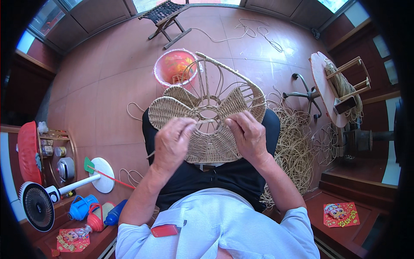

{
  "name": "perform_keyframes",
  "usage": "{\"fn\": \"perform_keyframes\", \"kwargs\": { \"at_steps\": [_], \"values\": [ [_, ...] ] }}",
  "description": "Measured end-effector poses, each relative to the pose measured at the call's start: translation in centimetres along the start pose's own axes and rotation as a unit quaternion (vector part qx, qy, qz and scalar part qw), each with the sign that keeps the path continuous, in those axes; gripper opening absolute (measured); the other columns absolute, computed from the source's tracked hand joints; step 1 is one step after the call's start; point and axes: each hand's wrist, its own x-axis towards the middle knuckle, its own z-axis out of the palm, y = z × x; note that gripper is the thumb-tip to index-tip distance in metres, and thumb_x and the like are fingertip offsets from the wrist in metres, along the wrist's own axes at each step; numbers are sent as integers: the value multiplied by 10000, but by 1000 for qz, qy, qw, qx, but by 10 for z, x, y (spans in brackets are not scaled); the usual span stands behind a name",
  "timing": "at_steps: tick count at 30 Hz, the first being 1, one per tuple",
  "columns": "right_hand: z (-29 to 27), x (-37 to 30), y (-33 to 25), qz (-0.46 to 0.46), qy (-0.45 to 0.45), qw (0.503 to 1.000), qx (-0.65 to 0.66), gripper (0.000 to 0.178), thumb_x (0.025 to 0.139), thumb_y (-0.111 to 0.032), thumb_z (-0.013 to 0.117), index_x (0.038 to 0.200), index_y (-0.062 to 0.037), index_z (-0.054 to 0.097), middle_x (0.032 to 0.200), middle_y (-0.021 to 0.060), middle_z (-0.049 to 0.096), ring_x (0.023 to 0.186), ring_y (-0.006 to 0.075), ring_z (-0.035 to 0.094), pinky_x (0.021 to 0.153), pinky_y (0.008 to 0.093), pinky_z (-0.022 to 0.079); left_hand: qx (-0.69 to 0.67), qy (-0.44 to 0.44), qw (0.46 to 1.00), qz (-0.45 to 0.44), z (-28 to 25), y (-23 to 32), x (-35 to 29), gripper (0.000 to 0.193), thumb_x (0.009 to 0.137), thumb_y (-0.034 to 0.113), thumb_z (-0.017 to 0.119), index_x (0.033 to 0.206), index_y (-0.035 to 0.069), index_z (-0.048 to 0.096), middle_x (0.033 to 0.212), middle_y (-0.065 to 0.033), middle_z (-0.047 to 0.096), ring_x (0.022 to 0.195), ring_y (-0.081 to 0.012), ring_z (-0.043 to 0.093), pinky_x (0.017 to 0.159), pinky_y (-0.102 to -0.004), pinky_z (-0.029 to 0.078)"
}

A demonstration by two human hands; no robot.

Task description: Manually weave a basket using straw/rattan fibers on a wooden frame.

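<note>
A petal-shaped woven piece (198, 149) of tan twisted cord rests on my lap, with a round opening at its middle. Several petals are filled with tight weave, while its far side shows bare curved ribs and a cord-wrapped rim. Over the near side of the opening, my left hand (172, 140) is closed in a pinch on a strand of cord. My right hand (249, 134) pinches at the cord to the right of the opening, thumb and forefinger together. The strand appears to run between both hands; my fingers partly hide it.
A large heap of loose cord (291, 149) lies on the floor at my right. Ahead stand a red bucket (176, 64) and a folding stool (166, 19). A round-topped swivel stool (323, 82) is at right; a fan (39, 207) and flasks (84, 207) are at left.
</note>
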Motion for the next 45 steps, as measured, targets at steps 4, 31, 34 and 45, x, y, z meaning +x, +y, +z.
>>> {"fn": "perform_keyframes", "kwargs": {
  "at_steps": [4, 31, 34, 45],
  "values": [
    [10, 34, -7, -41, 32, 999, -5, 82, 1021, -146, 721, 1069, -92, 759, 912, 81, 711, 788, 287, 732, 676, 413, 575, 104, 82, 991, 34, -12, -13, 26, 128, 989, 75, 737, 1106, 46, 782, 981, -117, 750, 867, -271, 749, 783, -372, 578],
    [45, 75, -1, -35, -85, 985, -145, 151, 1024, -197, 615, 1020, -46, 615, 775, 195, 739, 715, 392, 759, 658, 514, 601, 243, 146, 945, 162, 36, -30, 67, 65, 924, 132, 744, 974, 117, 706, 947, -78, 602, 928, -299, 614, 841, -453, 508],
    [44, 71, 2, -19, -75, 991, -109, 173, 1022, -228, 631, 1031, -57, 650, 796, 183, 747, 715, 396, 750, 663, 518, 592, 274, 121, 941, 157, 36, -29, 61, 107, 907, 116, 768, 1010, 130, 748, 967, -65, 627, 935, -296, 619, 835, -449, 509],
    [18, 68, -4, 75, -131, 988, -21, 276, 1049, -294, 639, 1047, -22, 686, 830, 220, 736, 834, 428, 747, 757, 534, 575, 299, 151, 918, 214, 39, -26, 56, 162, 935, 200, 748, 1089, 152, 749, 977, -39, 618, 927, -250, 606, 832, -419, 468]
  ]
}}
